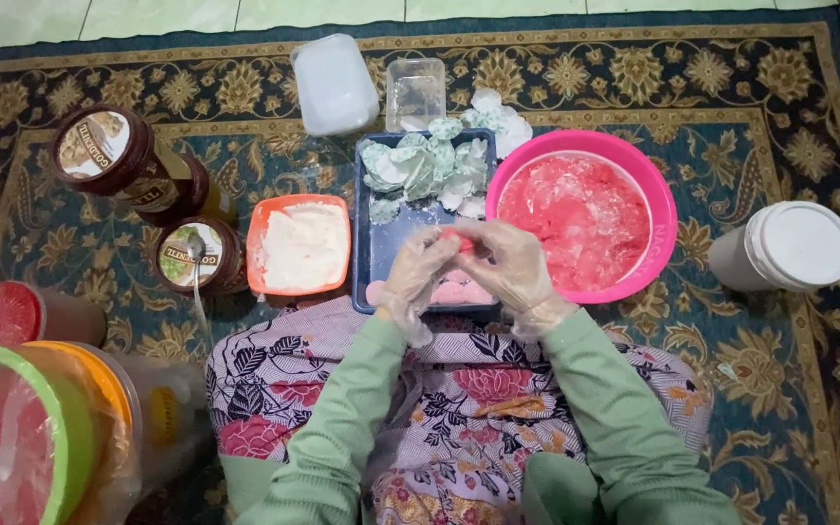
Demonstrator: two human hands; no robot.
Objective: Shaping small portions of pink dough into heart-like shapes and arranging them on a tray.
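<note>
Both my hands wear clear plastic gloves and meet over the near end of a blue tray [373, 255]. My left hand [418, 272] and my right hand [509, 262] pinch a small pink-red dough piece [457, 239] between their fingertips. Below the hands, several pink shaped pieces [451, 292] lie in the tray. At the tray's far end sit several pale green and white shaped pieces [426, 167]. A pink bowl [661, 212] holding red dough stands just right of my right hand.
An orange tub of white flour [300, 245] sits left of the tray. Brown jars [119, 156] and one with a spoon [194, 255] stand further left. Clear containers [334, 86] lie beyond the tray, a white-lidded jar [789, 248] at right, lidded tubs [12, 428] at lower left.
</note>
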